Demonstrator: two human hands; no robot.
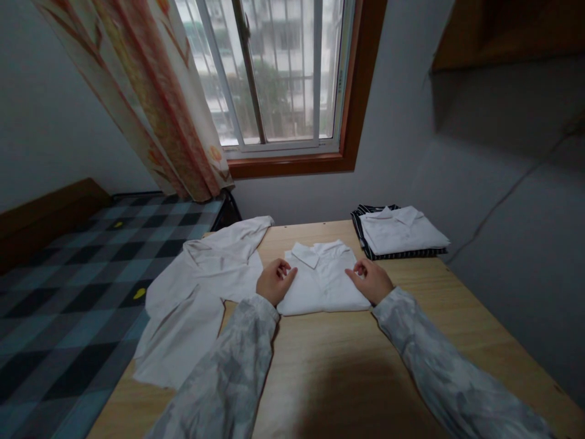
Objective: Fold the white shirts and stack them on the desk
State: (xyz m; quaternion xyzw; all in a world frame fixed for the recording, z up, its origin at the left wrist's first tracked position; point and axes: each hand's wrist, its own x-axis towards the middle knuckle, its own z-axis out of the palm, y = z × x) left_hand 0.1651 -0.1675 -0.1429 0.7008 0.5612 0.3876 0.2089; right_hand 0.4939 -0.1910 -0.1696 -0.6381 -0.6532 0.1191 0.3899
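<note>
A white collared shirt [326,283] lies folded into a neat rectangle on the wooden table, its collar toward the window. My left hand [275,281] is at the shirt's left side, fingers loosely curled and thumb apart from them, near the cloth. At the right side, my right hand [370,280] has its thumb and fingers bent with a gap between them, also close to the cloth. No fabric shows pinched in either hand. To the left, another white shirt [196,305] is spread out unfolded, with its sleeves loose and creased.
A folded white shirt [402,230] rests on black-and-white striped clothing [361,228] at the table's back right. The wooden table [320,366] adjoins a bed with a checked cover [91,292]. Behind are a window [283,79], a curtain [159,103] and a wall with a cable [503,195].
</note>
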